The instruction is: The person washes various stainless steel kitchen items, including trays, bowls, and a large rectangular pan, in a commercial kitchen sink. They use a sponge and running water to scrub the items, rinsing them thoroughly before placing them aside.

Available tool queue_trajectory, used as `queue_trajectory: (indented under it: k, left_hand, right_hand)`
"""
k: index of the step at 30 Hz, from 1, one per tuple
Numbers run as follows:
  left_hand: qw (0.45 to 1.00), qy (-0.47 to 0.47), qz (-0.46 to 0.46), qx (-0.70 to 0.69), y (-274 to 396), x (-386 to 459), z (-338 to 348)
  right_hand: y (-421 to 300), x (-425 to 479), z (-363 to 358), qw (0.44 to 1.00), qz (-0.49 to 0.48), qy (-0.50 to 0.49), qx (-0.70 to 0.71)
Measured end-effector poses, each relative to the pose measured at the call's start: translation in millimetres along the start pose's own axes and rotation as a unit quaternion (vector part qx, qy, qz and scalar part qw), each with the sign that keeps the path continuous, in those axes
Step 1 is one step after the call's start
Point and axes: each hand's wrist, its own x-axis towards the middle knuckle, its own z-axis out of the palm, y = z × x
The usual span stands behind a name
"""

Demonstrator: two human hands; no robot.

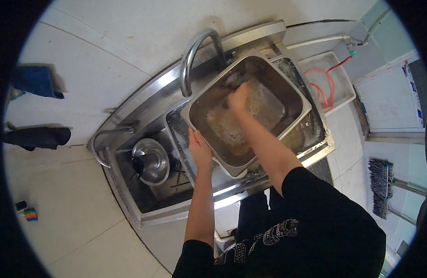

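Observation:
A deep rectangular stainless steel pan lies tilted over a metal tray at the sink, with foamy brownish water inside. My left hand grips the pan's near left rim, fingers against its outer wall. Inside the pan, my right hand is closed on a greyish scrubber, blurred and partly hidden, near the far wall. The curved chrome faucet stands just beyond the pan, left of its far corner.
A metal bowl sits in the left sink basin beside a second faucet. Cloths hang on the wall at left. On the right are a white basin with a red hose and a mop head.

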Motion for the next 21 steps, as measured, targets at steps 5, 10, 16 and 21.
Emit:
queue_trajectory:
  k: [5,10,16,21]
  left_hand:
    - [0.999,0.036,-0.003,0.004,-29,0,-6]
    - [0.991,0.019,-0.029,-0.127,-1,-16,7]
    - [0.962,-0.009,-0.054,-0.267,-4,-10,4]
    - [0.975,0.02,-0.033,-0.217,-5,-18,15]
  right_hand:
    - [-62,-135,1,0.949,-0.218,-0.228,0.0]
    - [-94,-88,-35,0.847,-0.457,-0.143,-0.231]
    - [-88,58,-71,0.848,-0.191,0.081,-0.487]
    - [-111,-12,-39,0.784,-0.335,-0.04,-0.521]
